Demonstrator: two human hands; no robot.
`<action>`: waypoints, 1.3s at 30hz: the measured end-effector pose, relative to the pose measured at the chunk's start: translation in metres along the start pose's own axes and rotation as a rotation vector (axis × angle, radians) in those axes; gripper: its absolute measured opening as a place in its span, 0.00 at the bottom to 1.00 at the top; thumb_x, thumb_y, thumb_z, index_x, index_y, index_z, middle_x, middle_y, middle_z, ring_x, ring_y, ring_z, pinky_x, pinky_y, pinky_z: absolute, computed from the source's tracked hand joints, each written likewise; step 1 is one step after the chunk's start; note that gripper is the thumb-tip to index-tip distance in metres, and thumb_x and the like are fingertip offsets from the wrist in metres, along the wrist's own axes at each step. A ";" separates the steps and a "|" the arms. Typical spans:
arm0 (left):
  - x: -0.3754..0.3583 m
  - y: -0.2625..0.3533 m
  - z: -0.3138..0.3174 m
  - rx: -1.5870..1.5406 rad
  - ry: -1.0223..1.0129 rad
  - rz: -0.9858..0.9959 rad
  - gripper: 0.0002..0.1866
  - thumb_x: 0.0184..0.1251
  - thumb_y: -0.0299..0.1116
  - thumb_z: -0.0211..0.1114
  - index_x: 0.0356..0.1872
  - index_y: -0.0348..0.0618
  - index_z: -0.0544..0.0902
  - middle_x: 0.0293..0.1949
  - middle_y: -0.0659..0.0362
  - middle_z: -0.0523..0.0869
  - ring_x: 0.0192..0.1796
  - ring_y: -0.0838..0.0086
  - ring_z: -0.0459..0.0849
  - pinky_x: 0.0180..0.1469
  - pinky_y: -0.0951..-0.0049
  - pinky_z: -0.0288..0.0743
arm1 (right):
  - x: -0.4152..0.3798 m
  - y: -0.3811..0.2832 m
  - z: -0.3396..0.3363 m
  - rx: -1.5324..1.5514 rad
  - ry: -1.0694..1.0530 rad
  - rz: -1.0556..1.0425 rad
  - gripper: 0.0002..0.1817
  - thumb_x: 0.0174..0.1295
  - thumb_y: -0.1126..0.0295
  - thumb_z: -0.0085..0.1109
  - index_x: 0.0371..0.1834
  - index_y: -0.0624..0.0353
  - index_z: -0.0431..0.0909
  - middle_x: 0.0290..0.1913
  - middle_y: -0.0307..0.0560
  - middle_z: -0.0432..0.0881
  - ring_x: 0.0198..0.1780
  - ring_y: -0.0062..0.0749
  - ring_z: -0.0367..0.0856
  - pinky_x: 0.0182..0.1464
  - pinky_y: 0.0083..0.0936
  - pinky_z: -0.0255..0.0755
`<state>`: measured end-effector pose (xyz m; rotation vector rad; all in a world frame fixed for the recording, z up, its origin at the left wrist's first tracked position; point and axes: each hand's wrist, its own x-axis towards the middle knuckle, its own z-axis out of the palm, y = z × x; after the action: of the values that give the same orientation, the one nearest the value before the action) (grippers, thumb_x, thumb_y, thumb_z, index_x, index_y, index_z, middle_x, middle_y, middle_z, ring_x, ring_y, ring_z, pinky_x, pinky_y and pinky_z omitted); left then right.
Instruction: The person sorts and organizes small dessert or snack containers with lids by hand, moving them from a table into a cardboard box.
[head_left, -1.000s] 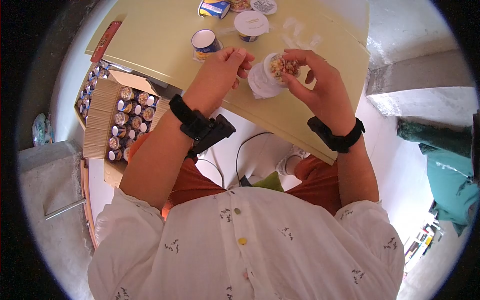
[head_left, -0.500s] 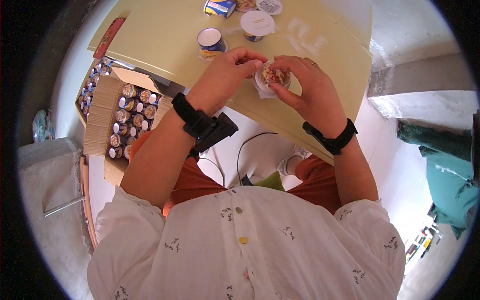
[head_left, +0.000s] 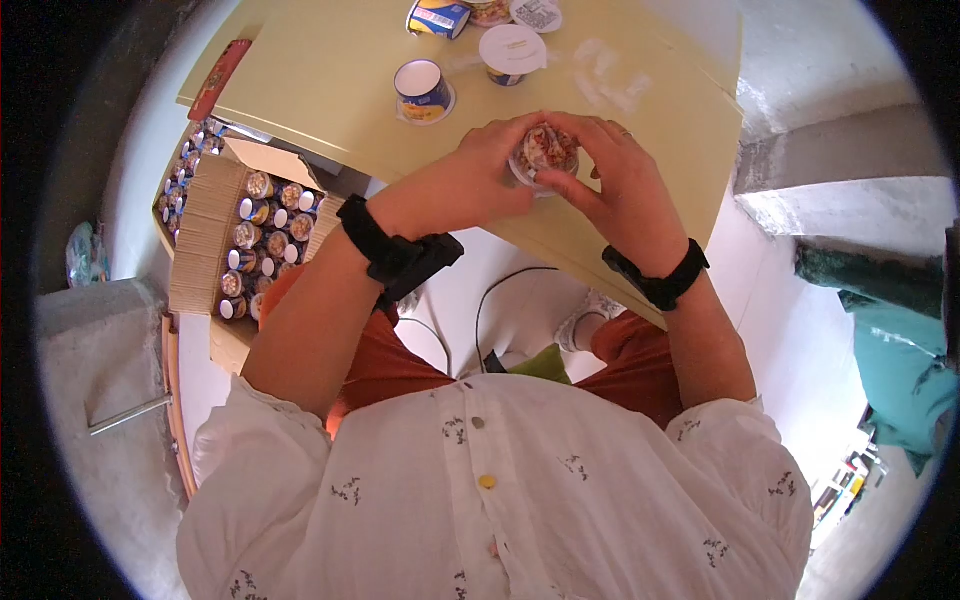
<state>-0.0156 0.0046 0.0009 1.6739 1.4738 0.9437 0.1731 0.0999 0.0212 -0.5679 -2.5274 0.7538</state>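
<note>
Near the table's front edge, a small clear tub (head_left: 549, 150) of mixed reddish and pale dry pieces sits between both palms. My left hand (head_left: 492, 165) curls round the tub's left side, its fingertips partly hidden behind it. From the right, my right hand (head_left: 618, 185) grips the tub, thumb at the near rim and fingers over the far side. Beyond them stand a blue and yellow cup (head_left: 424, 100) with a white top and another blue cup (head_left: 508, 78) under a broad white lid (head_left: 512, 50).
At the back of the yellow table (head_left: 330, 75) are a tipped blue cup (head_left: 438, 18) and a round printed lid (head_left: 537, 14). A red strip-like object (head_left: 218, 80) lies along the left edge. Below left, an open cardboard box (head_left: 205, 230) holds many similar cups.
My left hand has gone from pinching at the tub's rim to wrapping round its left side. The tub's contents look turned or shifted. My right hand stays nearly in place.
</note>
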 end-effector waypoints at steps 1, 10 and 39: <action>0.000 0.005 0.000 0.073 -0.052 0.031 0.37 0.64 0.36 0.67 0.73 0.43 0.62 0.66 0.48 0.73 0.69 0.61 0.71 0.65 0.63 0.70 | -0.001 0.001 0.001 0.001 0.002 0.000 0.24 0.59 0.64 0.68 0.57 0.58 0.75 0.48 0.53 0.82 0.51 0.51 0.78 0.54 0.41 0.73; 0.004 -0.001 0.017 -0.049 0.007 -0.069 0.38 0.61 0.34 0.71 0.70 0.41 0.61 0.62 0.46 0.76 0.62 0.52 0.75 0.64 0.58 0.69 | -0.003 0.006 0.003 0.053 0.022 -0.025 0.25 0.58 0.63 0.68 0.58 0.58 0.75 0.49 0.54 0.81 0.53 0.52 0.78 0.55 0.41 0.72; 0.006 -0.025 0.021 0.131 0.050 0.045 0.39 0.61 0.41 0.73 0.69 0.41 0.62 0.57 0.41 0.77 0.60 0.46 0.74 0.63 0.54 0.68 | -0.032 0.032 0.015 0.367 -0.006 0.134 0.29 0.66 0.73 0.61 0.71 0.55 0.68 0.64 0.54 0.76 0.58 0.42 0.79 0.53 0.30 0.77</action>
<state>-0.0093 0.0126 -0.0308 1.7951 1.5666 0.9367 0.1994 0.1025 -0.0177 -0.6085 -2.2908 1.2344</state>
